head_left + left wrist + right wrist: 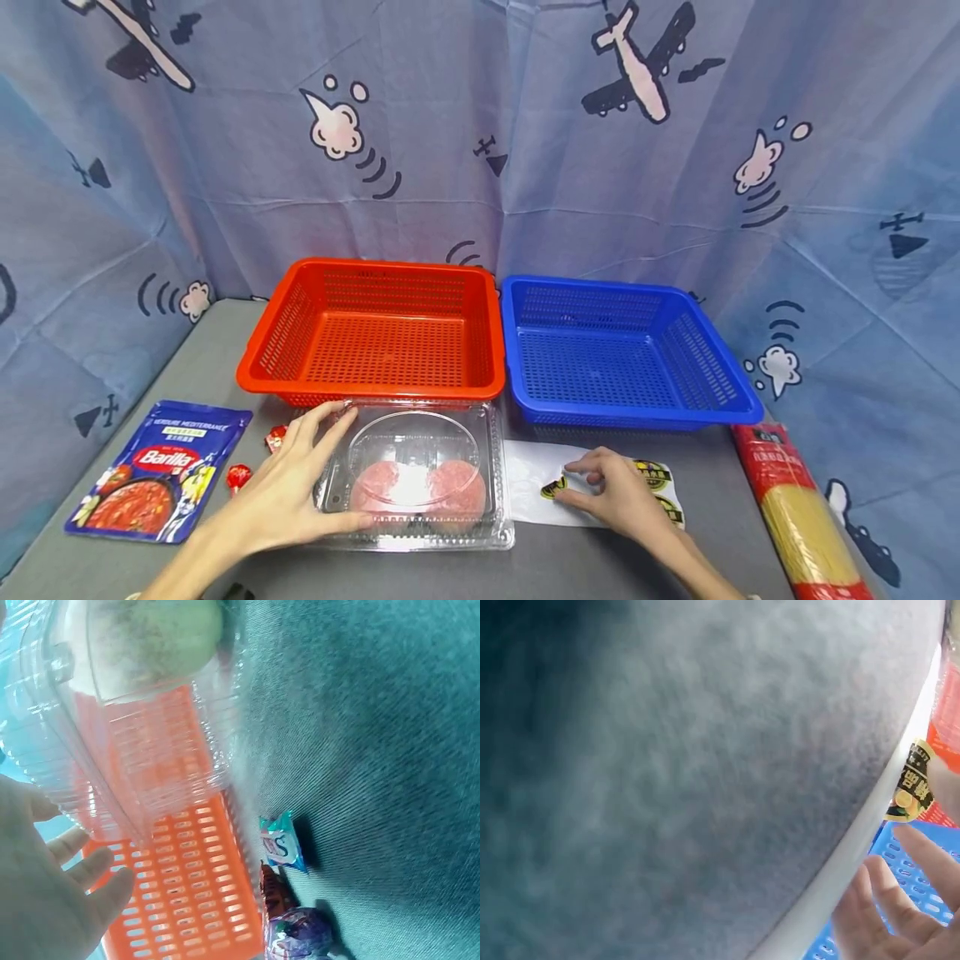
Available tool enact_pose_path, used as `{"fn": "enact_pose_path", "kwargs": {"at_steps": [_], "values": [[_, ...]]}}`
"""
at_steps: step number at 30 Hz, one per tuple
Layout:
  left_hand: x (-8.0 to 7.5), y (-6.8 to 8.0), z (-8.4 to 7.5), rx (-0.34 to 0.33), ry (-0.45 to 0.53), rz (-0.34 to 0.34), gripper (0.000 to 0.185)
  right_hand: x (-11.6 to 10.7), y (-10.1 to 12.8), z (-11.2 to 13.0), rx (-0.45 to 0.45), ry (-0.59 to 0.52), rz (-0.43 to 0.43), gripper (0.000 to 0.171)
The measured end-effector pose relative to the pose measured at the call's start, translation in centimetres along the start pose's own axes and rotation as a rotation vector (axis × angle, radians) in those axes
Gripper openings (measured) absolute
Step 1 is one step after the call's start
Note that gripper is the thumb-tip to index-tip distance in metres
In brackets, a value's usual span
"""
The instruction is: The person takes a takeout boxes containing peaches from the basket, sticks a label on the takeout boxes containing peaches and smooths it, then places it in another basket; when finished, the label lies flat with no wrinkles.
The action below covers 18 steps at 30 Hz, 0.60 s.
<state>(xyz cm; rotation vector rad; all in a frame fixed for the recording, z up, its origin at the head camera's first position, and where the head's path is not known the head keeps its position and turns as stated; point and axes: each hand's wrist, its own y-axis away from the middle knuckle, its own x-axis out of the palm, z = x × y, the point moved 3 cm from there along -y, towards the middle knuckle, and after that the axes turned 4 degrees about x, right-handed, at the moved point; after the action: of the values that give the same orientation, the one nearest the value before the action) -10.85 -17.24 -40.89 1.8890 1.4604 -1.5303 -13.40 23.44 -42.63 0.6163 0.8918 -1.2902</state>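
My left hand (300, 479) spans the left side of a clear plastic clamshell box (498, 500), its thumb along the front and its fingers at the back corner. Through the lid show two round pink things (457, 492); the left wrist view shows a pale round one (150, 645). Over a white sticker sheet (528, 467), my right hand (618, 492) has bent fingers and holds a black-and-yellow sticker (553, 487) at the thumb tip. That sticker (913, 784) stands up from the sheet in the right wrist view. More stickers (652, 475) lie under the hand.
Behind the box stands a red basket (375, 387), with a blue basket (637, 414) to its right. A Barilla sauce pouch (161, 475) lies at left, near small wrapped candies (238, 477). At far right lies a pack of noodles (806, 525).
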Motion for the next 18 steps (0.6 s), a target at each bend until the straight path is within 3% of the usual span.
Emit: {"fn": "enact_pose_path", "kwargs": {"at_steps": [4, 9, 15, 18], "values": [[0.2, 0.1, 0.0, -0.017, 0.008, 0.002, 0.119, 0.4, -0.1, 0.1, -0.009, 0.008, -0.017, 0.033], [0.2, 0.2, -0.2, -0.027, 0.022, 0.011, 0.12, 0.6, -0.3, 0.4, 0.029, 0.019, 0.015, 0.045], [0.3, 0.3, -0.2, -0.049, 0.038, 0.038, 0.121, 0.9, -0.5, 0.6, 0.09, 0.05, 0.034, 0.046], [0.4, 0.4, -0.1, -0.076, 0.045, 0.052, 0.121, 1.2, -0.8, 0.7, 0.071, 0.064, 0.038, 0.049]]}}
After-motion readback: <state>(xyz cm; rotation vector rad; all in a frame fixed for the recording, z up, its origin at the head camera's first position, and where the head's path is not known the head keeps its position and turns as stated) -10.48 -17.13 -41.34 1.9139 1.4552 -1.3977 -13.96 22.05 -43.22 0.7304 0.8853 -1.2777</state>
